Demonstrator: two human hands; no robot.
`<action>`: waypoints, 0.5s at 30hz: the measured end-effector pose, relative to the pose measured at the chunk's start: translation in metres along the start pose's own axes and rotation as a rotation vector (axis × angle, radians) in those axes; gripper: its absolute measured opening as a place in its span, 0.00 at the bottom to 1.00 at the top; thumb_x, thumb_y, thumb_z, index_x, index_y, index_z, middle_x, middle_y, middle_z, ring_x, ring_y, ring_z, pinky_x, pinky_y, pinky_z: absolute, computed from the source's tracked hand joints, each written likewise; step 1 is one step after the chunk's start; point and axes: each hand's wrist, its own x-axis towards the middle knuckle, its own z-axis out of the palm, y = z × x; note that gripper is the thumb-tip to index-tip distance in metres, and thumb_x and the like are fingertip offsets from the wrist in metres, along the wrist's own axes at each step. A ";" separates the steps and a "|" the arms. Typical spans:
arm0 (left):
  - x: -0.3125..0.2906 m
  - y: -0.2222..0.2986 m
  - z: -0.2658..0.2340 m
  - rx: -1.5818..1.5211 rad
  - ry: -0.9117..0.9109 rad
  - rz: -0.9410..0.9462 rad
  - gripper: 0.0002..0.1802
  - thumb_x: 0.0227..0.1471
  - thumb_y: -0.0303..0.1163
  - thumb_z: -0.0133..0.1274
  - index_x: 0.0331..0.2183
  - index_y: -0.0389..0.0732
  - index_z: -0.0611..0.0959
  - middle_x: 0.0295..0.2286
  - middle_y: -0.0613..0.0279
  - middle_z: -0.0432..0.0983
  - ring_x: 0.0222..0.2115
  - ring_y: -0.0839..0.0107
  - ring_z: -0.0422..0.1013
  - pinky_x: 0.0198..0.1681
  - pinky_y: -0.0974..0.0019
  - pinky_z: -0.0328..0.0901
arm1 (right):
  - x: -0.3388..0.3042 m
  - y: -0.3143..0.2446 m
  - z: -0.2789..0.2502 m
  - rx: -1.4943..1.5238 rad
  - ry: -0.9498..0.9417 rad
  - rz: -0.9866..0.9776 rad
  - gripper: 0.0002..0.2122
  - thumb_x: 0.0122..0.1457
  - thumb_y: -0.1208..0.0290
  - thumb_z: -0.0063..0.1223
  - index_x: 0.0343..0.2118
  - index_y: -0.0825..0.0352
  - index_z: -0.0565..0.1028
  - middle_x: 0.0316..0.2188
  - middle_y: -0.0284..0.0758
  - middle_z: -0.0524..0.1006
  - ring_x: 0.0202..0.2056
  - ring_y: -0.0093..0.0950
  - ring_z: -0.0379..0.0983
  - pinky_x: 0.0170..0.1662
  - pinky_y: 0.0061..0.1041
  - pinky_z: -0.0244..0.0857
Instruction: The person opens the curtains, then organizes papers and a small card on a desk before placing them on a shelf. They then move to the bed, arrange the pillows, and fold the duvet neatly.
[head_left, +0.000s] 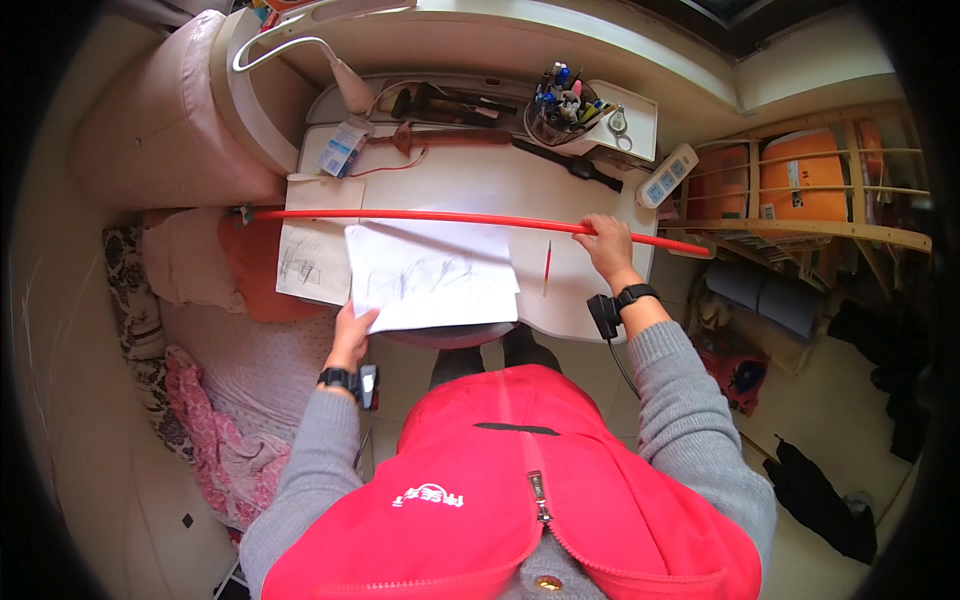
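My left hand (351, 333) is closed on the lower left corner of some white paper sheets (480, 303) with dark pencil sketching. My right hand (606, 246) grips a long, thin red pole (430, 215) near its right end. The pole stretches across the desk, past the far edge of the sheets, and its left end reaches over the bed. Under its left part lies another sketched sheet (313, 245), partly covered by the held ones. A slim red pencil (547, 268) rests on the desk between the sheets and my right hand.
The white desk (450, 180) bears a pen holder (565, 118), a lamp (352, 88), a small box (345, 147), a black strap-like thing (567, 164) and a white power strip (667, 176). A bed (240, 350) stands left, a wooden rack (800, 228) right.
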 end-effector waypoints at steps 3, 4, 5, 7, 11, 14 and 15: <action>-0.047 -0.005 -0.045 -0.075 -0.052 -0.125 0.20 0.48 0.19 0.53 0.45 0.32 0.73 0.39 0.57 0.75 0.38 0.68 0.73 0.44 0.65 0.68 | 0.007 0.011 0.022 -0.013 -0.015 0.035 0.10 0.43 0.66 0.63 0.28 0.60 0.76 0.27 0.32 0.76 0.36 0.35 0.70 0.41 0.34 0.60; -0.060 -0.007 -0.058 -0.085 -0.024 -0.161 0.19 0.48 0.20 0.54 0.45 0.32 0.74 0.38 0.58 0.76 0.38 0.68 0.73 0.43 0.66 0.68 | 0.006 0.013 0.029 -0.014 -0.073 0.087 0.12 0.43 0.67 0.63 0.32 0.62 0.75 0.33 0.35 0.74 0.39 0.36 0.68 0.44 0.35 0.60; -0.072 -0.010 -0.068 -0.113 -0.026 -0.190 0.19 0.48 0.20 0.54 0.44 0.33 0.74 0.38 0.58 0.76 0.37 0.68 0.73 0.42 0.66 0.68 | 0.004 0.015 0.037 -0.027 0.047 0.051 0.14 0.42 0.69 0.63 0.34 0.62 0.74 0.34 0.36 0.74 0.40 0.37 0.68 0.45 0.36 0.60; -0.091 -0.015 -0.081 -0.109 0.005 -0.182 0.17 0.48 0.21 0.54 0.43 0.33 0.74 0.37 0.58 0.76 0.36 0.69 0.73 0.41 0.66 0.68 | -0.009 0.010 0.052 -0.088 0.235 0.048 0.18 0.42 0.72 0.63 0.38 0.64 0.71 0.37 0.39 0.72 0.40 0.39 0.67 0.46 0.37 0.60; -0.112 -0.022 -0.087 -0.157 0.099 -0.248 0.16 0.48 0.21 0.54 0.41 0.34 0.73 0.36 0.58 0.75 0.36 0.69 0.73 0.41 0.65 0.69 | -0.051 -0.018 0.084 0.244 -0.028 0.346 0.20 0.43 0.75 0.62 0.40 0.67 0.66 0.38 0.45 0.69 0.40 0.44 0.67 0.43 0.37 0.63; -0.113 -0.025 -0.082 -0.153 0.107 -0.245 0.16 0.48 0.20 0.55 0.41 0.34 0.73 0.36 0.59 0.75 0.35 0.69 0.73 0.41 0.66 0.69 | -0.071 -0.030 0.100 0.184 -0.087 0.424 0.15 0.47 0.77 0.56 0.38 0.69 0.66 0.35 0.48 0.73 0.39 0.46 0.70 0.42 0.40 0.65; -0.112 -0.025 -0.079 -0.133 0.103 -0.255 0.16 0.48 0.20 0.55 0.41 0.34 0.74 0.36 0.59 0.75 0.35 0.69 0.73 0.41 0.66 0.69 | -0.075 -0.030 0.102 0.185 -0.105 0.451 0.14 0.48 0.78 0.55 0.38 0.68 0.67 0.35 0.48 0.73 0.39 0.47 0.71 0.43 0.41 0.65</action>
